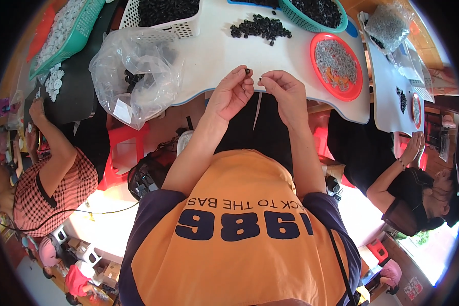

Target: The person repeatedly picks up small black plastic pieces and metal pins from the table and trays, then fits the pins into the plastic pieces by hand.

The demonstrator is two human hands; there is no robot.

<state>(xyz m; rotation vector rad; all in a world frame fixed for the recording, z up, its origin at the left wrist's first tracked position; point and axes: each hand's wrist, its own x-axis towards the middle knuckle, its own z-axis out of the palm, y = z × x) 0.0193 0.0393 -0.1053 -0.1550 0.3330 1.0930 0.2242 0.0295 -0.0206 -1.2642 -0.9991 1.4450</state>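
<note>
Just past the table's near edge, my left hand (230, 94) pinches a small black plastic piece (248, 71) between thumb and fingertips. To its right, apart from it, my right hand (289, 96) has thumb and forefinger pressed together on something tiny and dark, too small to name. Ahead of both hands lies a loose pile of black plastic pieces (260, 28) on the white table (209, 61). Nearer the right hand sits a round red tray (359, 84) of small silvery parts, with some orange bits among them.
A clear plastic bag (137, 97) with black pieces hangs over the left edge. Behind it stands a white basket (188, 25) of black pieces; a green basket (339, 26) is at the back. People work at a dark table (76, 97) on the left and a table (387, 112) on the right.
</note>
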